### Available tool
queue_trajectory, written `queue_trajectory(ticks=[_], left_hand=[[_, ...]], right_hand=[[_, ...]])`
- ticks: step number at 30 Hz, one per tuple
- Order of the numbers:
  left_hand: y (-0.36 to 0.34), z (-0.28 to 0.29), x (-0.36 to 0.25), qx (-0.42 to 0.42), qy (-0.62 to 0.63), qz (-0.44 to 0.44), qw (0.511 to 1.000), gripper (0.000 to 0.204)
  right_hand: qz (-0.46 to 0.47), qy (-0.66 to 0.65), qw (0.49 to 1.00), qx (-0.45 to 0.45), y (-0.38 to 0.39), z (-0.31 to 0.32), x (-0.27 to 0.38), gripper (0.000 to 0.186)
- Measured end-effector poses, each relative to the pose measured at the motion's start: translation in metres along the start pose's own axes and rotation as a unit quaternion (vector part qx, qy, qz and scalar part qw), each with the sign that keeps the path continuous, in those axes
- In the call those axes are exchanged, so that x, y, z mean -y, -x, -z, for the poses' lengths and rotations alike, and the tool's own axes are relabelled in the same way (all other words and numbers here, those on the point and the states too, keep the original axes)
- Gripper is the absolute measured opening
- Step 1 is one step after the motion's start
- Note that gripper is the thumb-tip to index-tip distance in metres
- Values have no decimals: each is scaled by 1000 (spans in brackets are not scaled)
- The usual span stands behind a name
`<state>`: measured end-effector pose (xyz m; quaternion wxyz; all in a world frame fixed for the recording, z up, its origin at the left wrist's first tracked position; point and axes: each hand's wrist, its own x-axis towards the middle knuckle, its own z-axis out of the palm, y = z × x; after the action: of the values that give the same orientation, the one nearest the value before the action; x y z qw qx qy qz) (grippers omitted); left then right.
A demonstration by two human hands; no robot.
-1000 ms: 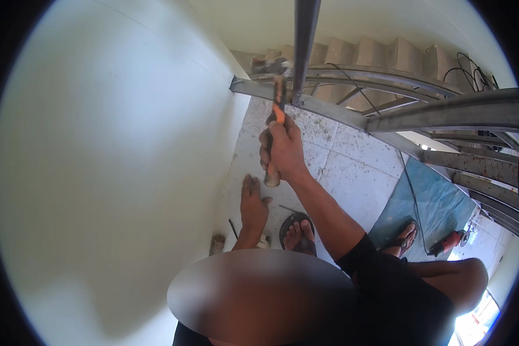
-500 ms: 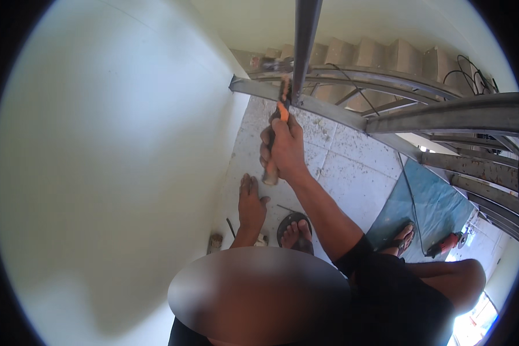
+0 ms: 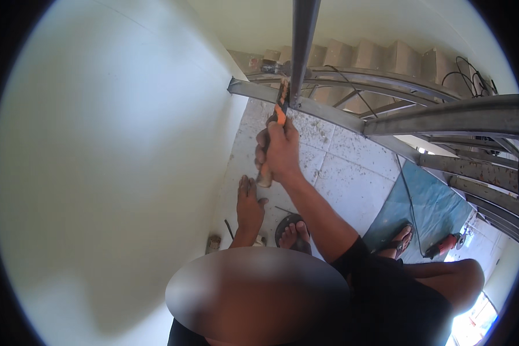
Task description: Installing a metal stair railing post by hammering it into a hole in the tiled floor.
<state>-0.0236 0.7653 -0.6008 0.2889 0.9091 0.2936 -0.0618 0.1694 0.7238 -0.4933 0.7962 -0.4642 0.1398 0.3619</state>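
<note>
My right hand (image 3: 282, 151) is wrapped round the handle of a hammer (image 3: 280, 114) with an orange and black grip. Its dark head lies beside an upright metal post (image 3: 303, 52), above the grey steel bar (image 3: 331, 111) at the post's foot; whether it touches either I cannot tell. Below the right hand, my left hand (image 3: 249, 205) is held out near the white wall (image 3: 127, 173), fingers straight and holding nothing. Whether its palm rests on the wall is not clear.
Curved steel railing (image 3: 444, 115) runs along the stairs (image 3: 363, 55) on the far side. A red angle grinder (image 3: 444, 245) lies at the right by a teal sheet (image 3: 427, 196), with a black cable (image 3: 410, 196) across it. Debris speckles the white tiles (image 3: 352, 179).
My right hand and the hammer have shifted slightly left and down in view; the hammer head is less blurred. The left hand keeps almost the same pose.
</note>
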Motion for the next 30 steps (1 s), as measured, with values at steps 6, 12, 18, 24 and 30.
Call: queue_trajectory(ticks=[6, 12, 18, 24, 30], left_hand=[[0, 1, 1, 5, -3, -7, 1000, 72], [2, 2, 0, -9, 11, -8, 1000, 72], [0, 5, -4, 21, 27, 6, 999, 71], [1, 5, -3, 19, 19, 1, 1000, 71], [4, 5, -2, 2, 35, -14, 999, 71]], right_hand=[[15, 50, 998, 39, 4, -6, -3, 15], [-23, 90, 996, 13, 4, -2, 0, 13], [-47, 76, 992, 86, 6, -3, -10, 13], [21, 48, 998, 35, 4, 6, 0, 14], [-26, 87, 994, 62, 4, -2, -5, 14]])
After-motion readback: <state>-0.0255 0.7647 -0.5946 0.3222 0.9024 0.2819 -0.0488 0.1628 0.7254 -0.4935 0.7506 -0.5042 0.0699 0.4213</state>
